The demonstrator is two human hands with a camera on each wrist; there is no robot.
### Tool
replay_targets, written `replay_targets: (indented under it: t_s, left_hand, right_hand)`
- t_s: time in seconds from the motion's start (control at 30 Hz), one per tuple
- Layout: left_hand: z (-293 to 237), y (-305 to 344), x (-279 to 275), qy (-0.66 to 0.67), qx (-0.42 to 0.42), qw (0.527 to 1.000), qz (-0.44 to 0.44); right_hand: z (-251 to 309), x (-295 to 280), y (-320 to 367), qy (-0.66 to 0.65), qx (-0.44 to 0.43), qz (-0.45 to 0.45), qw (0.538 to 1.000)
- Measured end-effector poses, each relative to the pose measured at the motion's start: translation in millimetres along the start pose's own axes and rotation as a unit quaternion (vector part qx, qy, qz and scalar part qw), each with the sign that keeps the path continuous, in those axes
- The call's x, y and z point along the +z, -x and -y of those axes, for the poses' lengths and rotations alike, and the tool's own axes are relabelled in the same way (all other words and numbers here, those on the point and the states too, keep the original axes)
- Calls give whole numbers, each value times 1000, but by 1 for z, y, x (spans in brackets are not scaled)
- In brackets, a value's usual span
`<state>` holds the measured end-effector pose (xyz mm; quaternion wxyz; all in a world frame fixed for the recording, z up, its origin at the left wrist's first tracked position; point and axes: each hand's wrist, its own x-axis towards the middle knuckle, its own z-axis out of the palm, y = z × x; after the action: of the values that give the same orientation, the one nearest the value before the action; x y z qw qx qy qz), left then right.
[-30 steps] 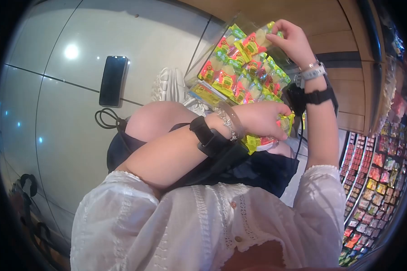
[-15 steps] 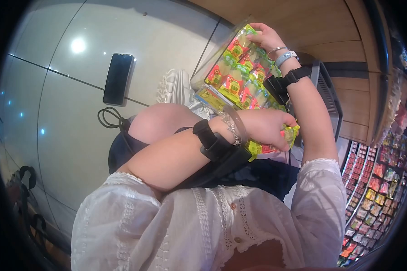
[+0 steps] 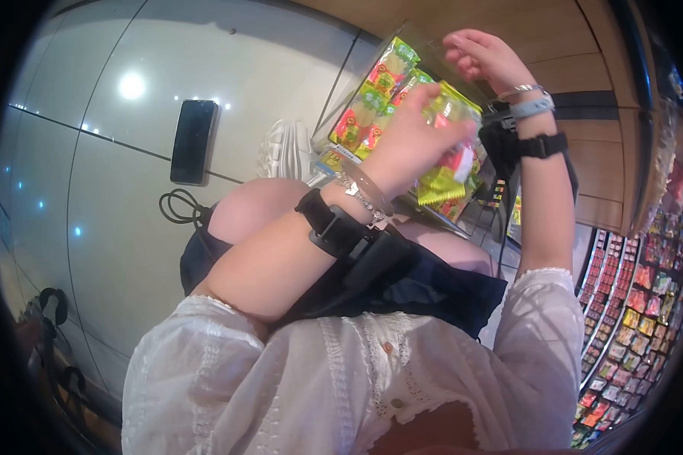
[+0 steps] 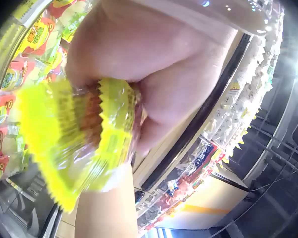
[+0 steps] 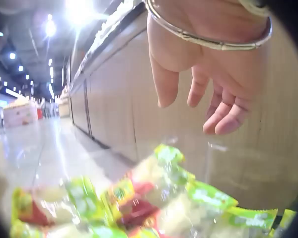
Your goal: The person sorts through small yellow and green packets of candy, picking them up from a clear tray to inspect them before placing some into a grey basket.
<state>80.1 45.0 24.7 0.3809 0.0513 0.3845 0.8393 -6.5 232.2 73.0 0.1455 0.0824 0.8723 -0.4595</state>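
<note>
Snack packets (image 3: pixel 442 184) clutched in left grip (image 3: pixel 411 140); right grip (image 3: pixel 482 57) slack, empty; phone (image 3: pixel 193 141) on glossy floor (image 3: pixel 91 197); shop shelves (image 3: pixel 630 303).

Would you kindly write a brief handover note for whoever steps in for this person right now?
Left hand: grips a bunch of yellow packets, held against the front of the clear container.
Right hand: holds nothing, fingers loosely curled, above the container's top edge and apart from it.
Things: the container stands tilted by the knees, with many red, green and yellow loose packets inside. A phone lies on the floor tiles.
Done: the container is largely filled.
Left: the gripped bunch is not yet inside; nothing steadies the container.
</note>
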Motion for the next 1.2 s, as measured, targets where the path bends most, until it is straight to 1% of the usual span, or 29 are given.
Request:
replay_targets:
  t_s: [0.07,0.1,0.17,0.23,0.3,0.33,0.37,0.47,0.5,0.57,0.6,0.63,0.67,0.7,0.77,0.8,0.83,0.87,0.9,0.97,1.0,1.07,1.1,1.13,1.17,1.2]
  left_hand:
    - [4,-6,-3,31,96,992,-70]
    - [3,-6,-3,31,96,993,-68]
    - [3,-5,-2,36,107,991,-72]
    - [4,-4,-1,31,108,991,-71]
    - [3,-5,-1,27,111,991,-69]
    - [3,-6,-2,41,108,992,-51]
    - [2,-7,-2,56,105,992,-34]
    - [5,-9,-3,80,103,991,-9]
    - [3,-7,-2,80,104,991,-9]
    - [-4,0,0,2,61,998,-29]
    - [-5,0,-2,2,62,998,-29]
    - [-6,1,-3,-57,65,995,-47]
    - [-6,1,-4,-116,67,989,-65]
    - [-1,-3,-6,-115,66,989,-67]
    - [13,-12,-12,-231,162,952,-116]
    - [11,-10,-10,-230,161,953,-117]
    - [6,-8,-6,-184,126,964,-147]
    - [4,-6,-4,-136,90,971,-177]
    - [5,-6,-5,-134,89,971,-178]
    - [6,-7,-7,-76,15,990,-119]
    - [8,-6,-6,-77,14,990,-119]
    - [12,-4,-2,-85,-38,995,-25]
    - [10,-1,0,-83,-39,995,-25]
    - [5,1,3,-147,-59,987,12]
    - [2,3,4,-210,-78,973,48]
    - [4,3,4,-210,-77,974,46]
  right_hand:
    - [15,-6,23,-89,43,153,983]
    - [22,-6,33,-89,43,151,984]
    - [36,3,51,32,44,203,978]
    - [38,16,59,39,34,193,980]
    - [33,18,57,30,2,209,977]
    - [33,18,58,12,-12,188,982]
    - [33,14,57,12,-12,187,982]
    - [33,-2,54,5,4,94,996]
    - [33,-5,54,6,3,93,996]
    - [32,-12,56,47,-11,31,998]
    - [32,-17,57,48,-11,31,998]
    - [31,-24,59,160,-132,25,978]
    - [32,-27,59,266,-250,19,931]
    - [34,-27,62,266,-249,20,931]
    - [42,-27,73,293,-167,25,941]
    - [45,-28,78,293,-167,26,941]
    - [49,-29,82,234,-208,-70,947]
    - [51,-30,84,172,-245,-164,940]
    - [49,-29,83,173,-245,-162,940]
    - [35,-26,75,343,-186,-167,906]
    - [24,-21,68,399,-253,-150,869]
    - [14,-16,60,314,-215,-156,912]
    - [10,-16,57,275,-195,-160,928]
    - [7,-14,56,276,-194,-159,928]
    - [5,-12,53,120,-165,-133,970]
    - [3,-11,50,-39,-130,-103,985]
